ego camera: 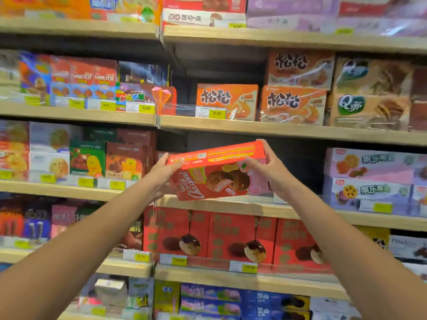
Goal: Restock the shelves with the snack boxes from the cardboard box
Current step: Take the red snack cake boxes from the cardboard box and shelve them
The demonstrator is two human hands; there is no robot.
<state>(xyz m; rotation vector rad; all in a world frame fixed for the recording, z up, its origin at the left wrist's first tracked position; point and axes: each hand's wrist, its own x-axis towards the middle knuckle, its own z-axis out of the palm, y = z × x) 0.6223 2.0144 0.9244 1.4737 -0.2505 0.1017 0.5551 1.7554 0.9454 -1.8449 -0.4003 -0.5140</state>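
I hold a red snack box (pixel 215 172) with a chocolate pie picture, upside down and tilted, in front of a dark gap on the middle shelf (pixel 231 204). My left hand (pixel 161 172) grips its left end. My right hand (pixel 270 172) grips its right end, thumb across the front. The cardboard box is out of view.
Wooden shelves hold rows of snack boxes: orange boxes (pixel 227 101) on the shelf above, red boxes (pixel 240 236) below, purple boxes (pixel 369 179) to the right, brown and green boxes (pixel 108 158) to the left. Yellow price tags line the shelf edges.
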